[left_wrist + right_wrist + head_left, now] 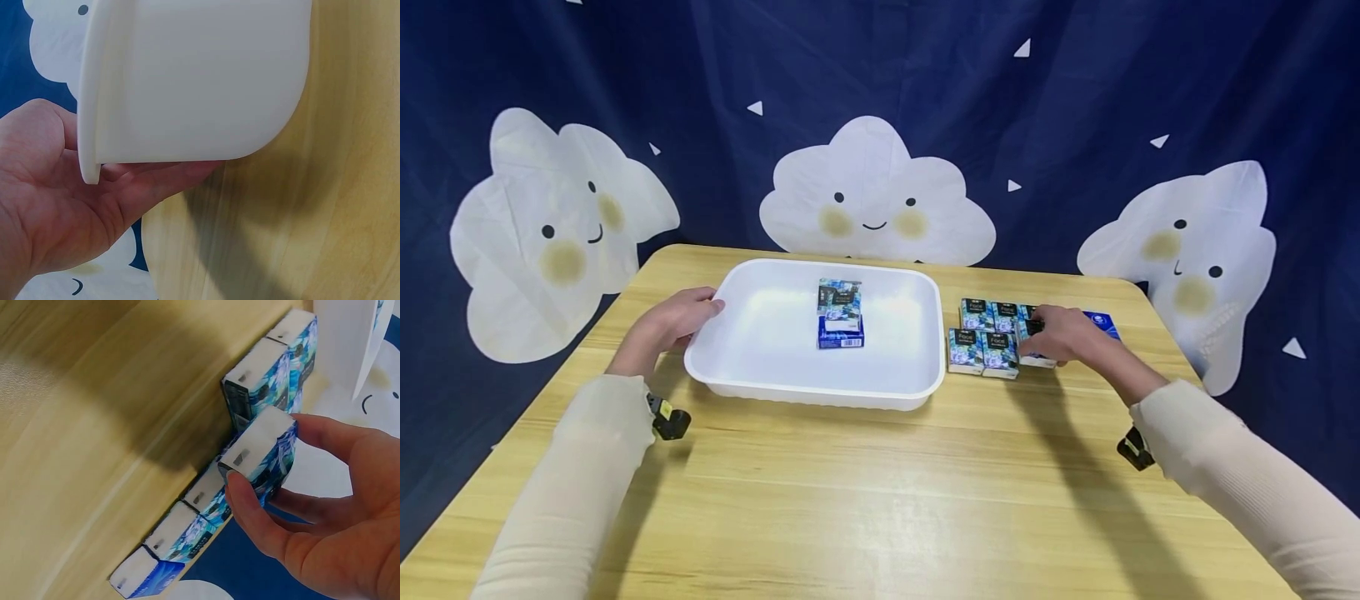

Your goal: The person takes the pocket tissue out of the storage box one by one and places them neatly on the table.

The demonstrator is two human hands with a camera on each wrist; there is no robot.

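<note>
Well, box (pixel 262 447) (blue-patterned) in right hand (pixel 350 534)

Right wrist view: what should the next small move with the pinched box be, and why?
Probably lift the pinched box clear of the neighbouring boxes and bring it left over the white tray. The right hand grips it, the left hand holds the tray's edge, and similar boxes lie inside with bare floor around them.

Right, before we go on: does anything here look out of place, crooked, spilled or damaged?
Nothing looks spilled or visibly damaged. The one untidy spot is in the white tray: the patterned packs and blue box seem to overlap unevenly, whereas the table packs beside it mostly sit in rows.
</note>
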